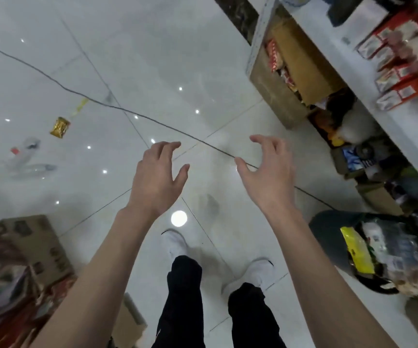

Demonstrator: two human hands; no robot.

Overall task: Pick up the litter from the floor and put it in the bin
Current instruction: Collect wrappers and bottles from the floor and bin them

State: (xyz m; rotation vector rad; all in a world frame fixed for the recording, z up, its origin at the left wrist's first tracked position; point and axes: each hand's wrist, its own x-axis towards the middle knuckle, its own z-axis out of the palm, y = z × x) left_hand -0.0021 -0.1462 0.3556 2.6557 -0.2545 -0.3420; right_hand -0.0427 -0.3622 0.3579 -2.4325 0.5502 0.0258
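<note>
Both of your hands are empty right now. Your left hand (156, 177) and your right hand (268, 172) hang out in front of you above the floor (152, 59), fingers loosely spread and a little curled, gripping nothing and touching nothing.

The bin (328, 229) stands close by your right foot, under the edge of the shelf (391, 126). It is lined with a dark bag and already holds rubbish: a yellow packet (356, 249) and some pale crumpled wrappers show at the top, so part of the job looks done.

What is left lies well away to your left. A gold wrapper (60, 127) sits flat on the tiles. Near it, towards you, is a blurred patch of clear plastic (31, 168) with a red cap (14, 150) beside it; it reads as one or two bottles, but the blur does not let you count them. A thin yellow strip (81, 106) lies further off, just beside the dark cable (90, 99) that crosses the floor.

I judge you are between trips: nothing in hand, at least three pieces not yet picked up, all on the side opposite the bin. Each will need a walk across and back, stepping over that cable
</note>
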